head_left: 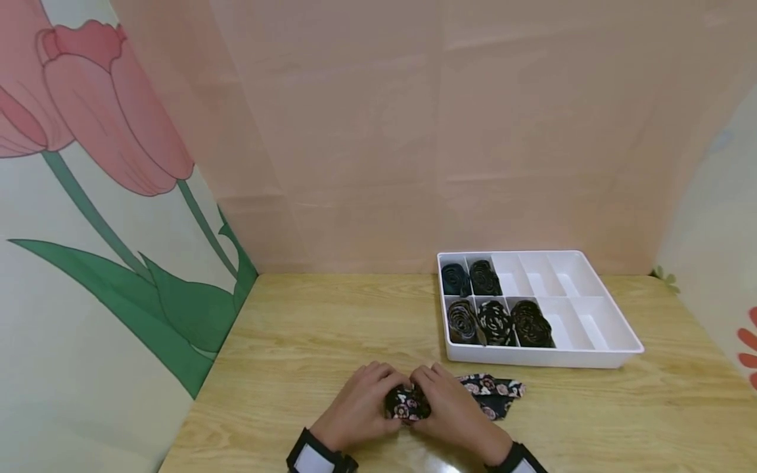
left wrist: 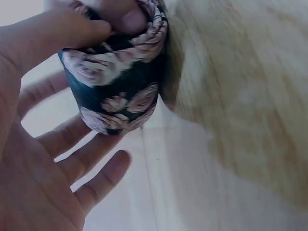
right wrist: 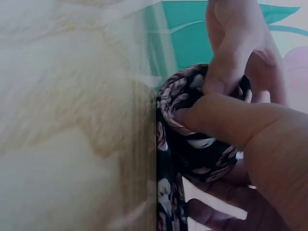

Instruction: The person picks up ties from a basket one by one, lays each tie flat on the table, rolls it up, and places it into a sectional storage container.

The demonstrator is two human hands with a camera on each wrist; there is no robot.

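A dark floral necktie (head_left: 408, 403) is partly rolled up on the table, its roll between the two hands. Its flat tail (head_left: 501, 389) stretches to the right beyond the right hand. With thumb and fingers curled about the roll, the left hand (head_left: 368, 406) grips its left side. On the other side the right hand (head_left: 454, 408) holds it too. In the left wrist view the rolled necktie (left wrist: 118, 96) has pale pink flowers, and a thumb presses at its coiled edge. The right wrist view shows the right thumb (right wrist: 216, 115) at the coil's open end.
Behind the hands, to the right, stands a white divided tray (head_left: 532, 358). Several dark rolled neckties (head_left: 495, 322) sit in its left compartments. A pinkish-brown sheet (head_left: 355, 131) hangs behind the wooden table (head_left: 266, 341), and a tulip-printed panel (head_left: 118, 263) stands at left.
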